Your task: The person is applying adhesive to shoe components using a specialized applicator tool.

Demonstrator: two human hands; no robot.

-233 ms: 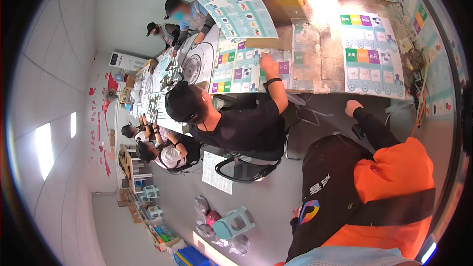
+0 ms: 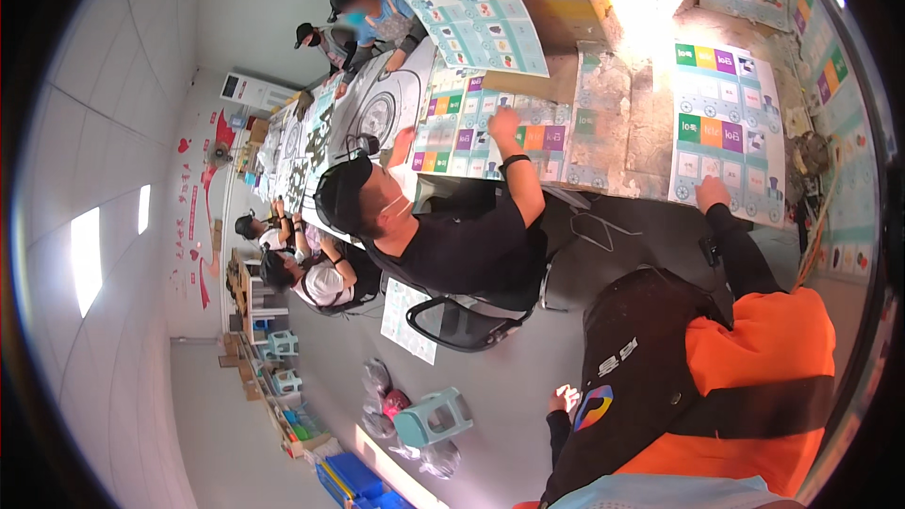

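Note:
At the near edge of a printed sheet (image 2: 707,113) on the worktable, my right hand (image 2: 714,194) is closed, its fingers curled over that edge. Whether they pinch the paper, I cannot tell. The sheet has coloured blocks and train drawings. Low beside my black apron (image 2: 617,415) is my left hand (image 2: 564,399), brightly lit. Its fingers look apart and nothing shows in it.
Left of my right hand, a seated person in black (image 2: 452,245) works over similar sheets (image 2: 452,132). Other people sit or stand farther along the table. Cardboard boxes (image 2: 537,0) stand behind it. A green stool (image 2: 434,419) and filled bags (image 2: 382,405) are on the floor.
My right hand has moved from in front of the table onto the sheet's near edge. My left hand shows more beside the apron. The whole view has shifted slightly.

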